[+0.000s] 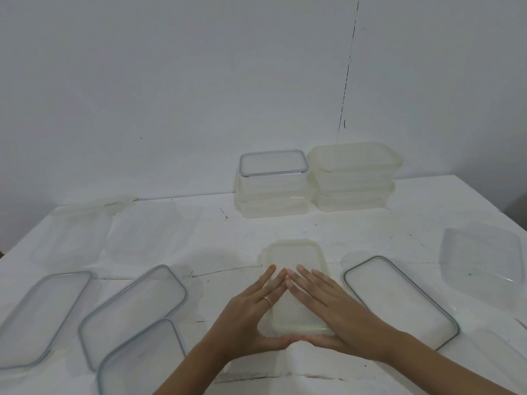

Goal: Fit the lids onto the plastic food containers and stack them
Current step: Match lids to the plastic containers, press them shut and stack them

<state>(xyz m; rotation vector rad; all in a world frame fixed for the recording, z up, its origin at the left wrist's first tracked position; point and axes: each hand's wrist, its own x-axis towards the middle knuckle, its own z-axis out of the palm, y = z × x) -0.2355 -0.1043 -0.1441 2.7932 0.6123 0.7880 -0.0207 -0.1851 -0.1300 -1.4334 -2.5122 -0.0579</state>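
A clear container with a pale yellowish lid (296,256) on it sits at the table's front centre. My left hand (251,317) and my right hand (328,306) lie flat on that lid, fingers stretched out and fingertips touching, thumbs along its near edge. At the back stand two stacks of lidded containers: one topped by a grey-rimmed lid (273,163), the other with yellowish lids (355,163). Loose grey-rimmed lids lie at the left (134,312), (40,315), (142,363) and at the right (399,297).
Clear open containers stand at the far left (74,235), at the left middle (145,232) and at the right edge (484,255). The white table (228,238) is scuffed and cracked. A white wall rises right behind the stacks.
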